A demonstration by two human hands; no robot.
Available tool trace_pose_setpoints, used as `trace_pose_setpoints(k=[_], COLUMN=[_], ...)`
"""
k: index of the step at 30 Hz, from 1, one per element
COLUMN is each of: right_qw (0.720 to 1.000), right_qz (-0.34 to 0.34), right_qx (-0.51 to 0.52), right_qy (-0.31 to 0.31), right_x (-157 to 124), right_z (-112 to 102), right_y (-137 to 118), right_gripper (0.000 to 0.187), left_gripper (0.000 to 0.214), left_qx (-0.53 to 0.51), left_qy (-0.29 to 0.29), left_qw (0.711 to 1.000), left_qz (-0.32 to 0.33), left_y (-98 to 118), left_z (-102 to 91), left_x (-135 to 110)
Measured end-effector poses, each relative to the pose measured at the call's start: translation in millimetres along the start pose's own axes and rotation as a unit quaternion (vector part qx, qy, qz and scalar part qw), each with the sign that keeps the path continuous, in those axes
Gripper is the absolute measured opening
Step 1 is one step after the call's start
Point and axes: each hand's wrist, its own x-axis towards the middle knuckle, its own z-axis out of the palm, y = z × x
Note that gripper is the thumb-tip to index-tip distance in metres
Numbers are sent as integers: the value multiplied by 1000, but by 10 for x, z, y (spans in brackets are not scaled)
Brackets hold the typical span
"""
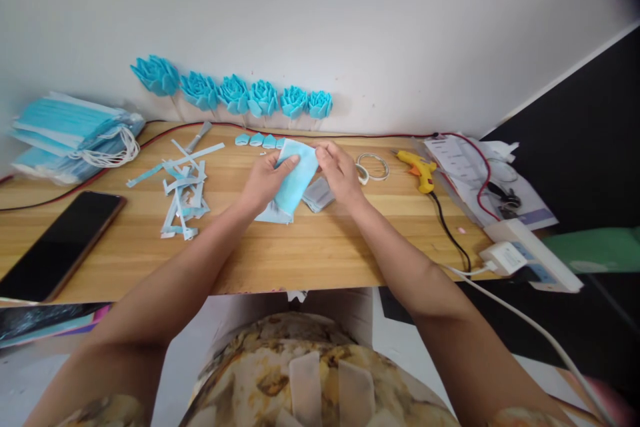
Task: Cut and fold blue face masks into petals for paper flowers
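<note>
A light blue piece of face-mask fabric [296, 180] is held up over the wooden table. My left hand [265, 179] is closed on its left side, thumb lying across the front. At the upper right corner, the fingers of my right hand [340, 170] pinch the same piece. Another pale blue piece [276, 214] lies beneath it, partly hidden. Beside my right hand is a small stack of greyish pieces [319, 195]. Several folded blue petals [257, 139] sit in a row just behind the fabric.
Several blue fabric flowers [234, 95] on stems lean on the wall. Cut strips [185, 193], a pile of face masks [65, 127] and a phone [63, 243] lie left. Rightward are a wire coil [383, 169], a yellow glue gun [420, 170], papers and a power strip [543, 260].
</note>
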Motion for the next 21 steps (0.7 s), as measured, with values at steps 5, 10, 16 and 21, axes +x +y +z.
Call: trace_pose_setpoints(k=[5, 10, 16, 21], right_qw=[1000, 996, 993, 991], right_qz=[2, -14, -27, -26], right_qx=[-30, -81, -80, -69], right_qy=[-4, 31, 83, 109], right_x=[15, 0, 49, 86], right_z=[10, 49, -18, -97], right_y=[-12, 0, 10, 37], right_gripper=[32, 35, 34, 36], left_gripper=[32, 34, 36, 36], left_qx=[97, 102, 78, 72], left_qy=[-37, -75, -91, -103], left_qw=[994, 992, 992, 992], left_qz=[36, 18, -38, -24], left_y=[-9, -29, -40, -102], left_z=[33, 50, 57, 62], left_x=[-40, -51, -33, -7])
